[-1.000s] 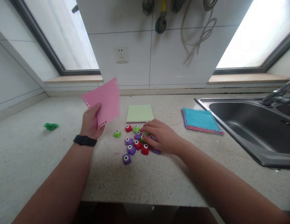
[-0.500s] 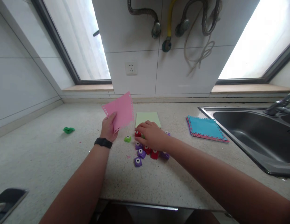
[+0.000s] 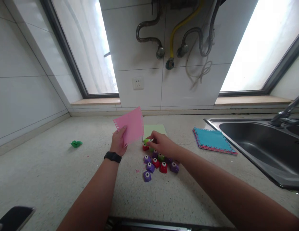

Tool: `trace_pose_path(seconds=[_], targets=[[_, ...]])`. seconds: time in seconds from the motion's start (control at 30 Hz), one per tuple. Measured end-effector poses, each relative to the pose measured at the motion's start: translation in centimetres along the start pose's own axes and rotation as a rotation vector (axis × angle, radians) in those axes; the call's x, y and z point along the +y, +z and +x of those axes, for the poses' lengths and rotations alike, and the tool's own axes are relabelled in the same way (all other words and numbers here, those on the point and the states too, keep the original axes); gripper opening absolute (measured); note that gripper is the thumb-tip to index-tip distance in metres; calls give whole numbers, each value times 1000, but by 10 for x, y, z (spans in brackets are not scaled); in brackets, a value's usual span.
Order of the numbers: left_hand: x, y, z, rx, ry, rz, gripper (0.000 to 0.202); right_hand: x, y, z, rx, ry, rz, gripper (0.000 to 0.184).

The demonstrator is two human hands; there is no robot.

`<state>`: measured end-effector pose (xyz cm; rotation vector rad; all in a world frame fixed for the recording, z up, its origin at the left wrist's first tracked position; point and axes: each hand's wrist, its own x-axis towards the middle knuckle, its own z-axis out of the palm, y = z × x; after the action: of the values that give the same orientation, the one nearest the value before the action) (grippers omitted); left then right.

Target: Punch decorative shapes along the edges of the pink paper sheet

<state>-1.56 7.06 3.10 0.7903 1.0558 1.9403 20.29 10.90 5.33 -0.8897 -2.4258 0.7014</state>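
Observation:
My left hand [image 3: 118,141] grips a pink sheet of paper [image 3: 133,124] by its lower left side, thumb on top. Small cut-out holes run along some of its edges. Fingers of my right hand [image 3: 162,143] pinch a light green craft punch [image 3: 146,141] just above the group of punches. Below that hand sit several small craft punches on the counter, among them a purple punch [image 3: 147,176], a red punch [image 3: 163,167] and a darker green punch [image 3: 161,157]. Part of the group is hidden under my right hand. Behind it lies a pale green sheet [image 3: 155,129].
To the right, a stack of punched paper with a blue sheet [image 3: 213,138] on top lies beside the steel sink [image 3: 236,160]. A crumpled green piece [image 3: 76,144] rests on the left of the counter [image 3: 55,179]. At the lower left corner is a dark flat object [image 3: 15,216].
My right hand has closed on the light green punch, which lay left of the group, and lifted it. The camera view has tilted up slightly. My left hand keeps the pink paper.

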Motion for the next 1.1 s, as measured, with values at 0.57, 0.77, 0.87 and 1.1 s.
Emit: trace_pose_path(seconds=[0.57,0.77,0.87,1.1], targets=[[-10,16,-30,-328,-161,319,32,90,-57,-70,129,139,883,40],[-6,17,-37,-361,-106,504,31,81,-48,-67,283,89,1018,38],[-3,16,-42,-370,-43,607,29,72,-47,-71,308,27,1028,40],[2,13,-49,-416,116,831,28,62,-53,-75,341,-87,963,40]])
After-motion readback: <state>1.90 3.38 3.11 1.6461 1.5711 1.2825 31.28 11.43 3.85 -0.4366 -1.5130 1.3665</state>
